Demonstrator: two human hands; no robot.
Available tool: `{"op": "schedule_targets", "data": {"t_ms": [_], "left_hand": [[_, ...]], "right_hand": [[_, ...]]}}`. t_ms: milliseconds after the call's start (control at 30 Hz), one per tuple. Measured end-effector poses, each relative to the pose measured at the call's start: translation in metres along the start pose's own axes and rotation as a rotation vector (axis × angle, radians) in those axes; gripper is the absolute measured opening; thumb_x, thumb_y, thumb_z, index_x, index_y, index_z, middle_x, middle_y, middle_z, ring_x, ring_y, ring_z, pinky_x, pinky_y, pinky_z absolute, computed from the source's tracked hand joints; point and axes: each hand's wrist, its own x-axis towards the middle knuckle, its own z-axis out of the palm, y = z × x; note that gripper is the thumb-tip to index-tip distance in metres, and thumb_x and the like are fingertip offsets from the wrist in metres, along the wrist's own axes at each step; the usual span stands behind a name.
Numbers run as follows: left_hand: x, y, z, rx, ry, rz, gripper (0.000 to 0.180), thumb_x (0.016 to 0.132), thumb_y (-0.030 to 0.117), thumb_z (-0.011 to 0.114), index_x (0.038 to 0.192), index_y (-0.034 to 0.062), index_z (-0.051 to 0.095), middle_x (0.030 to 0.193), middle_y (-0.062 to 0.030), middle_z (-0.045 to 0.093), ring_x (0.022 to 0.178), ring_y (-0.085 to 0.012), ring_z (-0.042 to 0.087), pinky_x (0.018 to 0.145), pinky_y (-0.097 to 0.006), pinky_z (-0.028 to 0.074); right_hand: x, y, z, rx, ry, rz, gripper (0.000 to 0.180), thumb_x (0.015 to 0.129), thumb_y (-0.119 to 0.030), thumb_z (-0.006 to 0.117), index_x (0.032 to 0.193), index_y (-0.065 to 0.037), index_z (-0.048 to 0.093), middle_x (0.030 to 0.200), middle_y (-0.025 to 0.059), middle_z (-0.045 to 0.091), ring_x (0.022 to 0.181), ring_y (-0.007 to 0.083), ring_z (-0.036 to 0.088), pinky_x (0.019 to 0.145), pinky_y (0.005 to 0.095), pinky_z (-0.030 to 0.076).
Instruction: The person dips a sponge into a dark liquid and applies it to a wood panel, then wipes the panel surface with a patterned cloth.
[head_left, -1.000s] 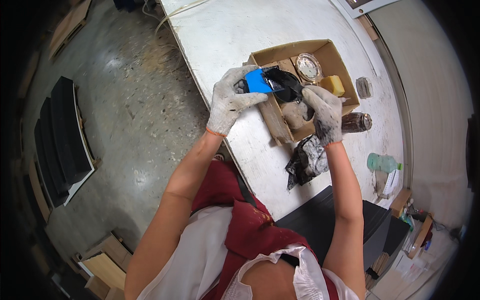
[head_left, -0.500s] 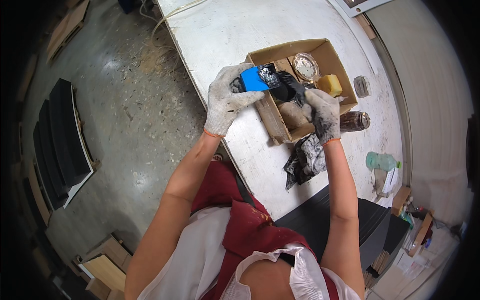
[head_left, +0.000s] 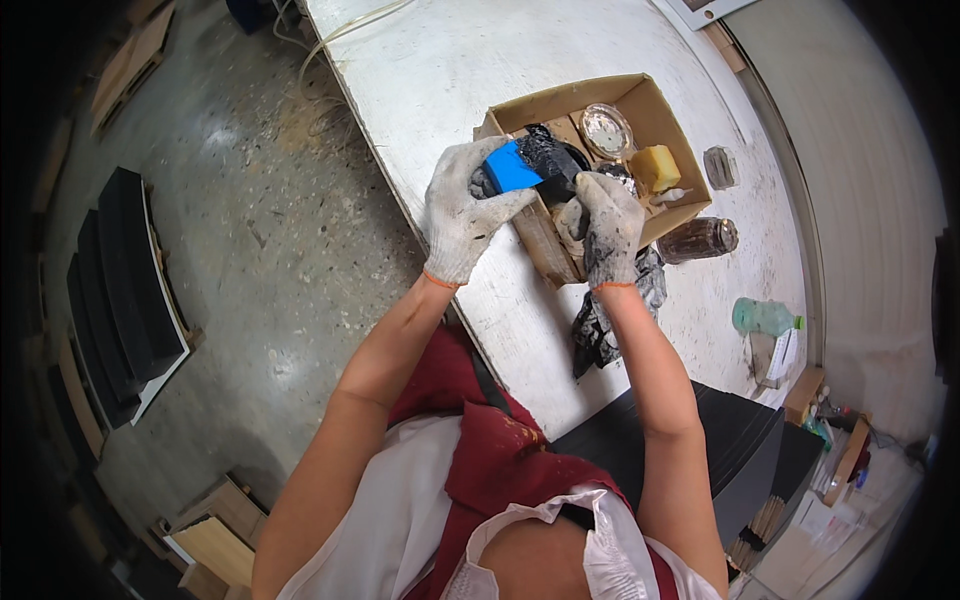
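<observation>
My left hand [head_left: 462, 210], in a stained white knit glove, grips a bright blue block [head_left: 511, 168] between thumb and fingers. Shiny black film or cloth [head_left: 550, 158] covers the block's right part; which material it is, I cannot tell. My gloved right hand [head_left: 611, 225] pinches the lower right edge of this black piece, its fingers closed. Both hands are over the near left part of an open cardboard box [head_left: 549, 248]. Inside the box are a round clear container [head_left: 606, 131] and a yellow sponge-like block [head_left: 656, 168]; my right hand hides some other contents.
The box stands on a white worktable [head_left: 420, 70]. Beside it lie a dark brown jar [head_left: 697, 240], a small clear container [head_left: 719, 168] and a crumpled black-stained sheet [head_left: 597, 325]. A greenish plastic bottle [head_left: 765, 317] lies farther right. Black panels [head_left: 680, 430] are stacked near me.
My right hand has moved left and slightly down, closer to my left hand. The black piece now wraps closer around the blue block, which has tilted. My left hand has shifted slightly right.
</observation>
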Motion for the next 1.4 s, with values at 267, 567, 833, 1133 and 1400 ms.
{"op": "schedule_targets", "data": {"t_ms": [267,567,833,1133,1400], "left_hand": [[0.001,0.0,-0.001,0.063,0.039,0.017,0.061,0.065,0.024,0.087,0.118,0.0035,0.065,0.109,-0.0126,0.064,0.099,-0.0223,0.063,0.087,-0.033,0.052],[0.004,-0.008,-0.007,0.102,0.1,0.053,0.06,0.067,0.02,0.087,0.12,0.0048,0.064,0.109,-0.0113,0.063,0.097,-0.0185,0.063,0.086,-0.03,0.052],[0.002,-0.008,-0.003,0.081,0.103,0.059,0.06,0.067,0.021,0.087,0.12,0.0039,0.064,0.108,-0.0108,0.063,0.096,-0.0191,0.063,0.084,-0.03,0.052],[0.0,-0.004,0.004,0.063,0.055,0.07,0.06,0.066,0.019,0.086,0.119,0.0032,0.064,0.11,-0.0124,0.062,0.101,-0.0222,0.061,0.088,-0.032,0.051],[-0.013,0.0,-0.019,-0.178,0.063,-0.041,0.059,0.068,0.013,0.086,0.12,-0.001,0.062,0.112,-0.01,0.059,0.099,-0.0169,0.06,0.087,-0.029,0.051]], "right_hand": [[-0.011,-0.002,-0.016,0.132,-0.034,0.077,0.02,0.09,-0.012,0.062,0.097,0.006,0.068,0.064,0.0055,0.064,0.048,0.0088,0.053,0.046,0.0228,0.043],[0.013,0.015,-0.038,0.078,0.042,0.033,0.021,0.091,-0.019,0.062,0.093,0.001,0.067,0.059,-0.001,0.057,0.041,0.0072,0.046,0.039,0.0213,0.034],[-0.007,0.0,-0.013,0.054,-0.079,0.105,0.02,0.091,-0.015,0.062,0.093,0.003,0.068,0.063,0.004,0.063,0.047,0.008,0.052,0.045,0.0219,0.039],[-0.016,-0.004,0.001,0.108,-0.132,0.083,0.021,0.091,-0.017,0.063,0.094,0.004,0.067,0.06,0.0043,0.062,0.046,0.0077,0.051,0.042,0.0229,0.038],[0.028,-0.001,-0.061,0.068,0.017,0.053,0.014,0.086,-0.013,0.066,0.084,0.0,0.069,0.059,0.0022,0.061,0.043,0.0074,0.05,0.04,0.0221,0.036]]}}
